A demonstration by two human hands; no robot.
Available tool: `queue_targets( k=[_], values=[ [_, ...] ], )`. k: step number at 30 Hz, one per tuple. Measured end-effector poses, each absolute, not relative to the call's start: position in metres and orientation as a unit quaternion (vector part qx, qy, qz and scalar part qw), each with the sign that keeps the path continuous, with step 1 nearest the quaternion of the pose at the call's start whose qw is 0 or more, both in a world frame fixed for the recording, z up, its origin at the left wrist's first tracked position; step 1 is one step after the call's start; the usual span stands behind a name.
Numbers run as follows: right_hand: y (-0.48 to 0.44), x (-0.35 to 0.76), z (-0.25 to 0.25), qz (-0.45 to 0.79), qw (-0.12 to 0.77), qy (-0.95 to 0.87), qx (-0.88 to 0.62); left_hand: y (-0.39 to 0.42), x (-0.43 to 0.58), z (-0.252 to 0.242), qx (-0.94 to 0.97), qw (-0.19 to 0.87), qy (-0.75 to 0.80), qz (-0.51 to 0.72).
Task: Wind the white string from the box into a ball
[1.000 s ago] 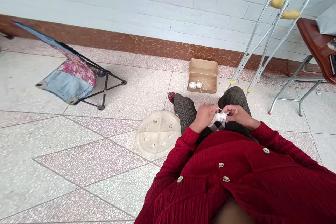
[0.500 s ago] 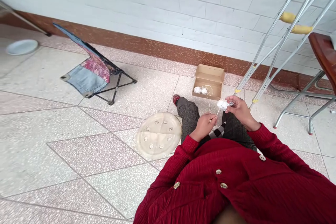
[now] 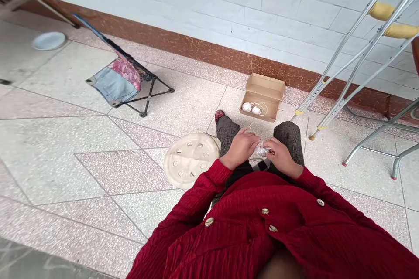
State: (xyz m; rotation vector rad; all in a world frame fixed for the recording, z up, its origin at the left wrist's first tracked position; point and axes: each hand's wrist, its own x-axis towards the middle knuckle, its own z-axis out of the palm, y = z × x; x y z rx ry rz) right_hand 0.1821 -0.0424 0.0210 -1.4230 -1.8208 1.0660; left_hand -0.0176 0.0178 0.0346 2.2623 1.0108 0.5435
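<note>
I sit on the floor in a red cardigan, knees up. Between them my left hand point(image 3: 241, 146) and my right hand point(image 3: 279, 157) meet, both with fingers closed on a small white yarn ball point(image 3: 260, 151). A thin white thread point(image 3: 262, 133) runs from the ball toward an open cardboard box point(image 3: 263, 94) on the floor ahead. Two more white balls point(image 3: 251, 108) lie inside that box. A round cream tray point(image 3: 190, 160) with several small pieces on it lies beside my left leg.
A folded camp stool point(image 3: 122, 78) stands at the left by the wall. Two metal crutches point(image 3: 356, 48) lean against the white tiled wall at the right, beside metal chair legs point(image 3: 376, 141). A pale dish point(image 3: 49, 40) lies far left.
My right hand came down from in front of the box and my left hand rose to meet it over the ball. The view swung a little to the right.
</note>
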Motion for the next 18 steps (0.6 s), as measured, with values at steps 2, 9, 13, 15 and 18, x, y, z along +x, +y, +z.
queue_targets(
  k=[2,9,13,15,18],
  values=[
    [-0.045,0.183,0.028,0.477,0.339,-0.606,-0.539,0.022,-0.014,0.033,0.824,0.365,0.381,0.208],
    [-0.024,0.207,0.031,0.536,0.5,-0.389,-0.558,0.008,0.014,0.016,0.778,0.479,0.385,0.131],
    [-0.004,0.224,0.02,0.334,0.473,-0.518,-0.629,-0.007,0.022,0.02,0.837,0.407,0.353,0.095],
    [0.0,0.227,0.013,0.244,0.419,-0.592,-0.643,-0.009,0.021,0.027,0.866,0.356,0.338,0.097],
    [-0.007,0.222,0.005,0.24,0.352,-0.673,-0.605,-0.001,0.011,0.038,0.886,0.304,0.327,0.128]
  ],
)
